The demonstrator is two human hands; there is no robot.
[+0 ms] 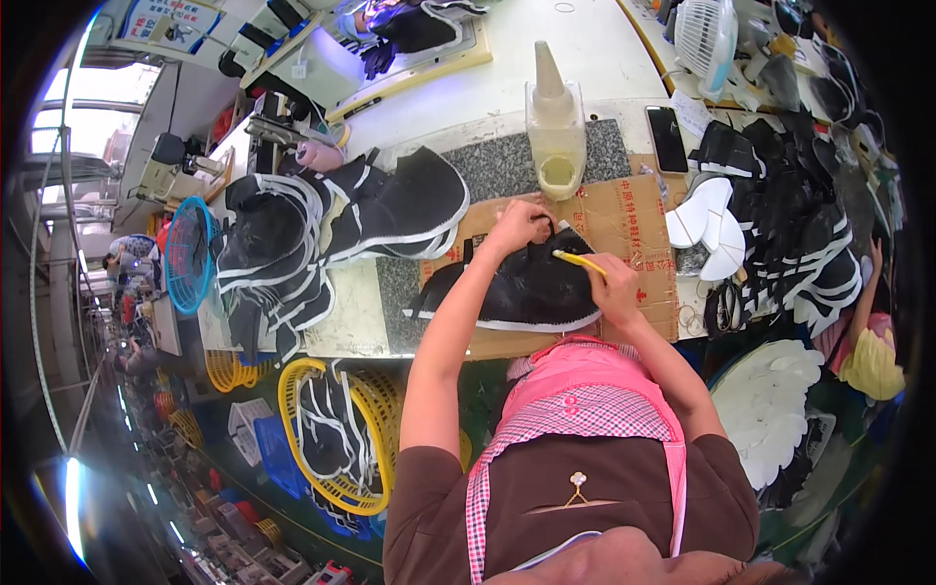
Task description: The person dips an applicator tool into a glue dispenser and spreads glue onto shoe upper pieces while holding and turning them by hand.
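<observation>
A black shoe upper [526, 292] with a white edge lies in front of me on a flattened cardboard sheet [648, 244]. My left hand [524, 226] is closed at its far side, the fingertips pinching a narrow black strip of it. My right hand [616, 288] grips a thin yellow-handled brush [585, 261], its pale tip touching or just above the black material near the left fingers. Just beyond my left hand stands a translucent plastic glue container [557, 136] with a cone-shaped top and a yellowish opening facing me.
Black uppers with white edging are piled at the left [268, 244] and the right [795, 224]. White curved pieces [710, 229] and a phone [667, 139] lie right of the cardboard. A yellow basket [341, 439] with pieces stands below the table. Another person [868, 341] is at far right.
</observation>
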